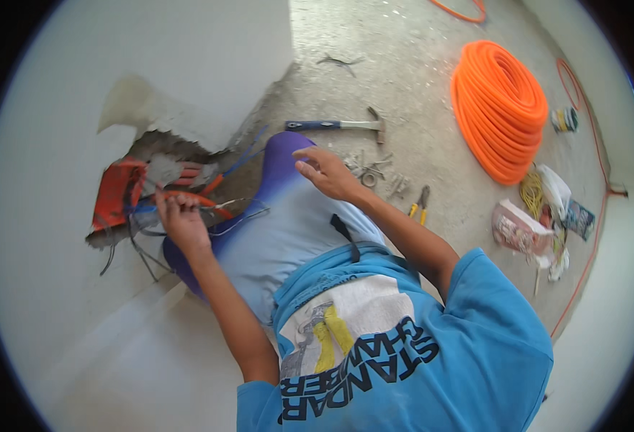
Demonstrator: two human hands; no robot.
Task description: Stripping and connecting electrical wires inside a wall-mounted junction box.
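Note:
My left hand (183,219) is closed in a pinch at the front of an orange electrical box (117,193) set into a broken-out hole in the wall. Thin wire (232,204) runs from the curled fingers toward my knee. Orange conduit (214,206) passes just behind the fingers, and a blue conduit (141,209) enters the box beside them. Dark wires (141,252) dangle below. My right hand (325,174) is above my bent knee with its fingers apart and nothing in them. The fingertips of the left hand are partly hidden.
A hammer (337,125) lies on the concrete floor beyond my knee. Yellow-handled pliers (419,207) and loose grey fittings (369,173) are right of my right hand. Farther right are a large coil of orange conduit (500,111), a pinkish container (516,229) and a small can (564,119).

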